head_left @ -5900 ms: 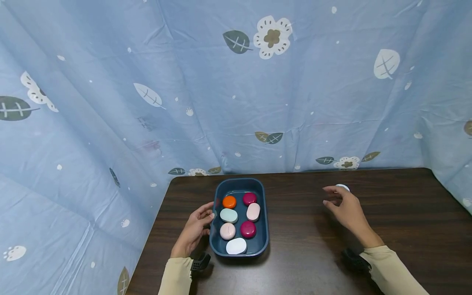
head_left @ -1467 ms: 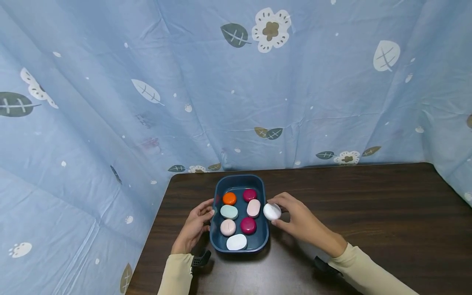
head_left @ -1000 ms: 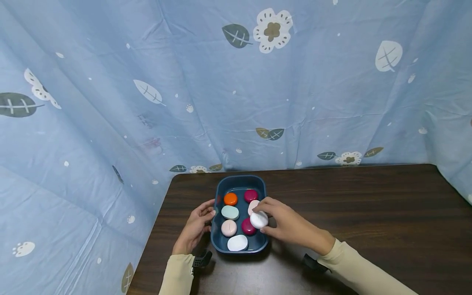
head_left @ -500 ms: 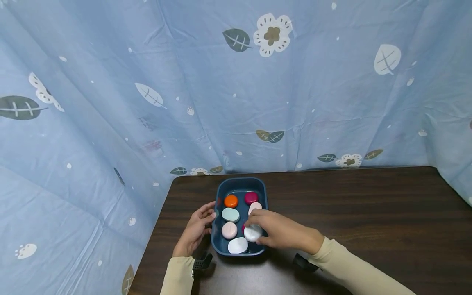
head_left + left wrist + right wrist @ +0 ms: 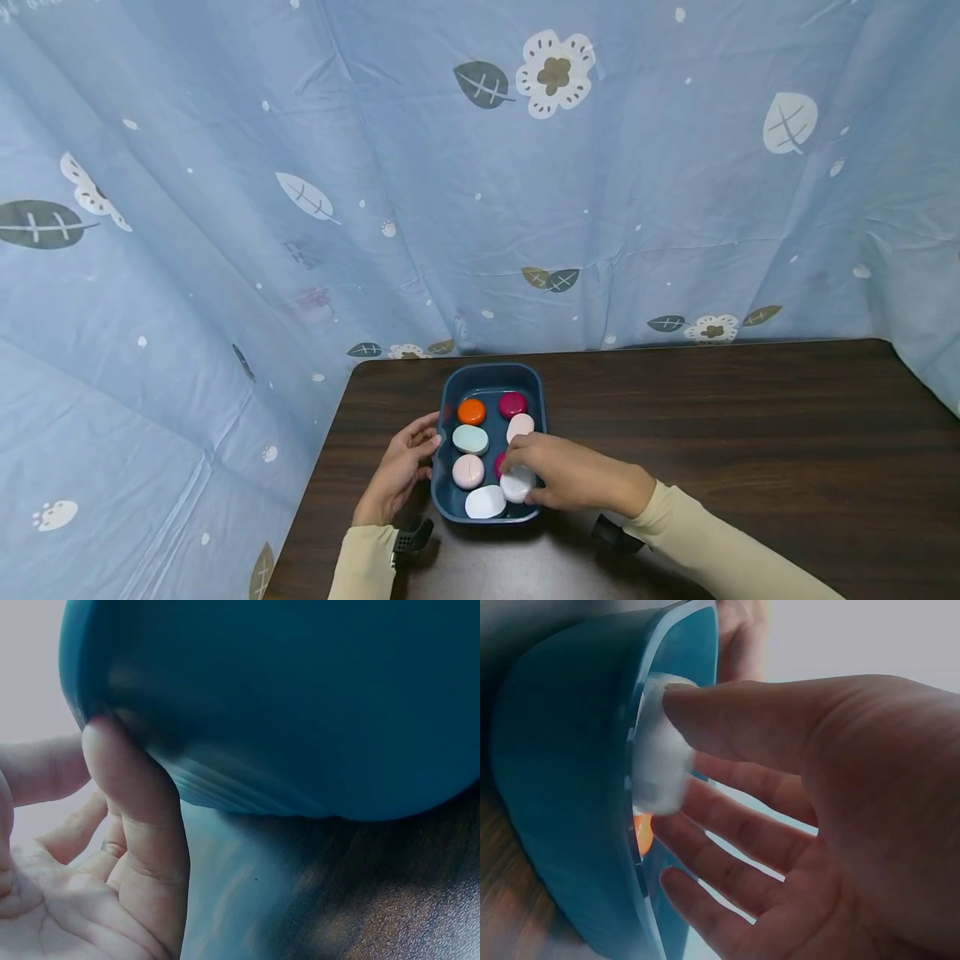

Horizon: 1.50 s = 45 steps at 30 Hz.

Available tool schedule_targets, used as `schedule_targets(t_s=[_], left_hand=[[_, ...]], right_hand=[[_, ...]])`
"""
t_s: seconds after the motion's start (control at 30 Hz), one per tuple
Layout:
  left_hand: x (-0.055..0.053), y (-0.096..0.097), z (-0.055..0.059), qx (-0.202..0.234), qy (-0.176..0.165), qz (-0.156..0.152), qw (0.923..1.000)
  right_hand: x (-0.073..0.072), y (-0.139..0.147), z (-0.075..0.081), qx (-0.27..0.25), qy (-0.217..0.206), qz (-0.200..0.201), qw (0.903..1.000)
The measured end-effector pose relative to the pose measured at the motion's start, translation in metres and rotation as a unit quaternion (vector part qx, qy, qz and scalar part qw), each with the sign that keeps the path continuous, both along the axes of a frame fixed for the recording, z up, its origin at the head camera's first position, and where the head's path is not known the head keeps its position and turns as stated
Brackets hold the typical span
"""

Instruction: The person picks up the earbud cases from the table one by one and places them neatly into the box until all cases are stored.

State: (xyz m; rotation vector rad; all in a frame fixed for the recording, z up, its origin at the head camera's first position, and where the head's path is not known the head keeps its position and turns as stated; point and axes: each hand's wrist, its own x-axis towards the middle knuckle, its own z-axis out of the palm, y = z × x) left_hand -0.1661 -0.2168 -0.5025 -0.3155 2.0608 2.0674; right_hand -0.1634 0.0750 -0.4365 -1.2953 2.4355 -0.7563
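A dark blue rectangular box (image 5: 491, 372) stands on the table, holding several glossy rounded, tablet-shaped pieces. My left hand (image 5: 405, 458) rests at its left outer wall, the thumb touching the wall in the left wrist view. Over the near right part of the box, my right hand (image 5: 577, 475) pinches a white round tablet-shaped piece (image 5: 517, 483) between thumb and fingers. That piece partly covers a crimson one (image 5: 498, 467). Beside it lies a white oval piece (image 5: 485, 502). Whether the held piece touches the box floor is unclear.
Also in the box are an orange piece (image 5: 471, 412), a mint oval (image 5: 470, 439), a pale pink round one (image 5: 468, 472), a pink oval (image 5: 520, 427) and another crimson piece (image 5: 513, 406). A patterned blue curtain (image 5: 420, 208) hangs behind the dark wooden table (image 5: 720, 417).
My right hand has come from the right side of the table with the white piece, over the box's right rim, then down into its near right part. The left hand stays at the box.
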Motion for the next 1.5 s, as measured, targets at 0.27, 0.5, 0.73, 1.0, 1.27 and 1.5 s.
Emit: schedule_targets(t_s=[0.27, 0.5, 0.73, 1.0, 1.27, 1.5], left_hand=[[0.0, 0.001, 0.0, 0.004, -0.002, 0.0, 1.0], [-0.001, 0.0, 0.001, 0.001, -0.001, 0.0, 1.0], [-0.001, 0.0, 0.0, 0.002, 0.003, -0.003, 1.0], [-0.001, 0.0, -0.002, 0.011, 0.009, -0.01, 0.9999], [0.0, -0.001, -0.001, 0.012, 0.005, -0.007, 0.9999], [0.0, -0.001, 0.0, 0.006, 0.002, -0.003, 1.0]], right_hand=[[0.001, 0.015, -0.002, -0.056, -0.022, -0.044, 0.9972], [0.004, 0.04, -0.011, -0.135, 0.008, -0.116, 0.9839], [0.007, 0.073, -0.023, -0.173, 0.061, -0.195, 0.9636], [0.007, 0.114, -0.039, -0.171, 0.097, -0.244, 0.9496], [0.01, 0.151, -0.05, -0.161, 0.135, -0.281, 0.9367], [0.01, 0.177, -0.056, -0.142, 0.169, -0.317, 0.9223]])
